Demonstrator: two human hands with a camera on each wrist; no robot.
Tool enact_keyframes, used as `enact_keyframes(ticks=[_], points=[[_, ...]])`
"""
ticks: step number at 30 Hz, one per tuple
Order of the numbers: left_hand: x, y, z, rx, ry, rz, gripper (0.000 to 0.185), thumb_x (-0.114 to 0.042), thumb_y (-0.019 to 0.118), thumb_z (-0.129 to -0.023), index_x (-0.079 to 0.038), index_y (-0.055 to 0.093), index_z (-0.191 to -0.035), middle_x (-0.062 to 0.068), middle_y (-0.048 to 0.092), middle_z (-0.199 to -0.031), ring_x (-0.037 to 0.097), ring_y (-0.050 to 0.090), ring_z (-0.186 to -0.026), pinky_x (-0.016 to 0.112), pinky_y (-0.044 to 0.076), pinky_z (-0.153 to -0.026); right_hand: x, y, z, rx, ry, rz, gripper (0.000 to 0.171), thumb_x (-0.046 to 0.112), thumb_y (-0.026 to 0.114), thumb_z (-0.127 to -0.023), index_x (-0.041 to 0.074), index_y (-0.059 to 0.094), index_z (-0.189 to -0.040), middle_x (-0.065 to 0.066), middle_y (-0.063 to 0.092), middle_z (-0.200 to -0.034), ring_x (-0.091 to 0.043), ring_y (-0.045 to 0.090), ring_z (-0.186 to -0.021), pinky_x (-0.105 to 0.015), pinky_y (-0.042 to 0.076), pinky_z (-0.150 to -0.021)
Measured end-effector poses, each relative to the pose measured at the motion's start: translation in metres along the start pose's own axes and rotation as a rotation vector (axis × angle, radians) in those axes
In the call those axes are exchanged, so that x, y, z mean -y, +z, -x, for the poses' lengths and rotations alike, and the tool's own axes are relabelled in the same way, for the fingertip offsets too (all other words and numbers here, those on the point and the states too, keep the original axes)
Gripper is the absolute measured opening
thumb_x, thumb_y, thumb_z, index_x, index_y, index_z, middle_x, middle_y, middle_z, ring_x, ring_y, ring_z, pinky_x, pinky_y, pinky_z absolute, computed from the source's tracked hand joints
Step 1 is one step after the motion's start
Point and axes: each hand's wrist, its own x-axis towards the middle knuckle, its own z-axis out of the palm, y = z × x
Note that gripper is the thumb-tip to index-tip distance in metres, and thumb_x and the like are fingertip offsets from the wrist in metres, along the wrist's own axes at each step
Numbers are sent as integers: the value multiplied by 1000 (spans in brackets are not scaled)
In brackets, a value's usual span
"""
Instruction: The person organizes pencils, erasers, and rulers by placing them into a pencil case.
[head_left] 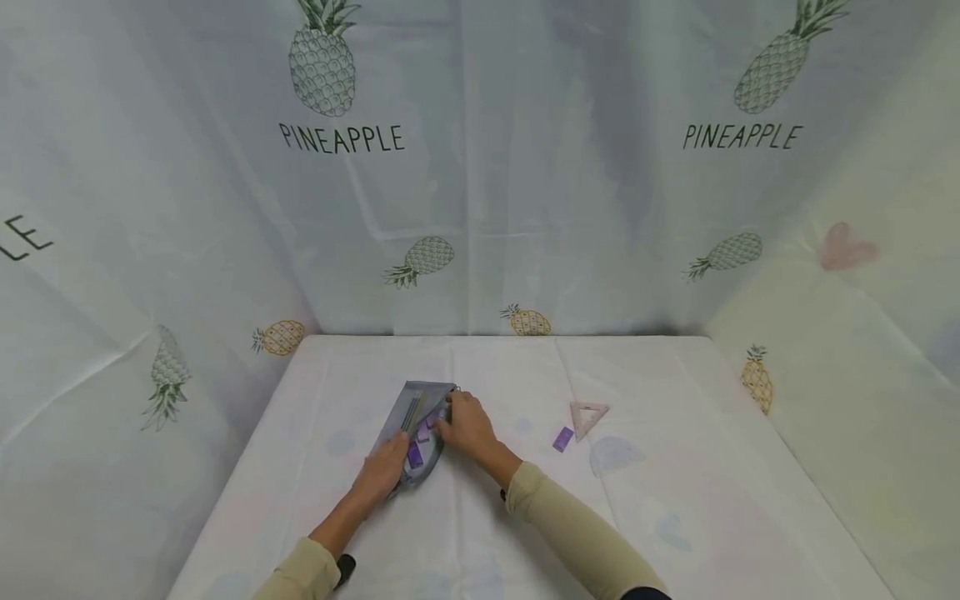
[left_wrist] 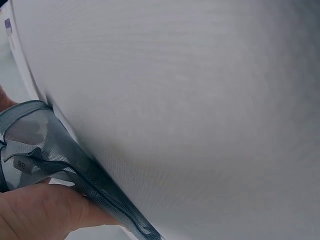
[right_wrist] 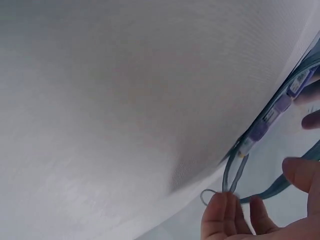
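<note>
A grey mesh pouch [head_left: 415, 425] lies on the white table cloth [head_left: 525, 517], with pencils and small purple items showing through it. My left hand [head_left: 384, 468] grips the pouch's near end; the left wrist view shows the mesh pouch [left_wrist: 40, 150] folded over a finger [left_wrist: 40, 210]. My right hand [head_left: 459, 423] is at the pouch's far right corner. In the right wrist view its fingertips [right_wrist: 225, 212] pinch the thin zipper pull loop [right_wrist: 232, 172] beside the purple items [right_wrist: 260, 131].
A pink triangular ruler [head_left: 588, 414] and a small purple piece [head_left: 562, 438] lie on the cloth to the right of the pouch. Pineapple-print sheets [head_left: 480, 208] hang close behind and along both sides of the table.
</note>
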Motion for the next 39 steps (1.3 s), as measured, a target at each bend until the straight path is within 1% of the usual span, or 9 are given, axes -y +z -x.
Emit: enact_keyframes(ticks=[3,5,8,12,15,18,25,29,39], points=[[0,1,0,-2,7,-16,72,-51,14,-107,3,25,-154,29,23,-158,49,13,-148,67,2,-118,-2,-5,5,-73,-31,59,53,31,70,-91,-1,55,-130,-22,56,-132,-37,58,-117,-49,52,-96],[0,1,0,-5,6,-18,72,-51,14,-107,2,25,-154,29,22,-158,49,13,-148,67,2,-118,-4,-10,10,-82,-39,110,63,37,69,-90,1,50,-138,-24,46,-144,-40,53,-125,-53,47,-102],[-1,1,0,-6,5,-27,71,-49,13,-107,3,25,-154,28,22,-159,49,13,-148,66,1,-119,-7,-15,16,-20,-15,185,80,48,68,-89,8,37,-151,-23,24,-160,-43,37,-140,-59,33,-112],[-3,2,1,-6,2,-17,72,-50,14,-107,4,25,-153,29,23,-158,49,13,-148,66,1,-119,-14,-20,26,61,-32,327,93,62,64,-86,16,25,-158,-20,8,-166,-42,23,-149,-63,22,-118],[-4,2,2,-15,-3,-4,75,-53,14,-106,4,25,-153,30,23,-158,50,14,-147,66,2,-119,-19,-23,34,74,-90,407,98,71,58,-84,19,22,-159,-21,7,-166,-43,21,-149,-65,21,-117],[-3,4,1,-18,-9,-12,76,-55,14,-105,4,25,-153,29,23,-158,49,14,-148,66,2,-119,-22,-28,40,94,-131,428,100,76,53,-84,20,20,-159,-21,6,-166,-43,20,-150,-66,21,-116],[-1,4,0,10,-11,-58,72,-51,13,-107,3,21,-154,27,19,-160,48,11,-149,67,1,-119,-33,-36,48,152,-117,439,100,80,47,-84,23,15,-160,-18,0,-167,-41,16,-152,-66,17,-118],[0,2,1,16,-11,-57,71,-50,13,-107,1,20,-155,27,18,-160,48,10,-149,66,0,-119,-40,-38,49,152,-118,456,100,80,45,-84,23,15,-160,-17,0,-167,-41,16,-152,-66,16,-118],[1,3,-1,5,32,-55,69,-45,15,-108,7,23,-153,31,20,-158,52,12,-147,70,2,-117,-60,-47,46,138,-126,481,100,82,44,-84,23,16,-160,-17,1,-167,-41,16,-152,-67,14,-118]])
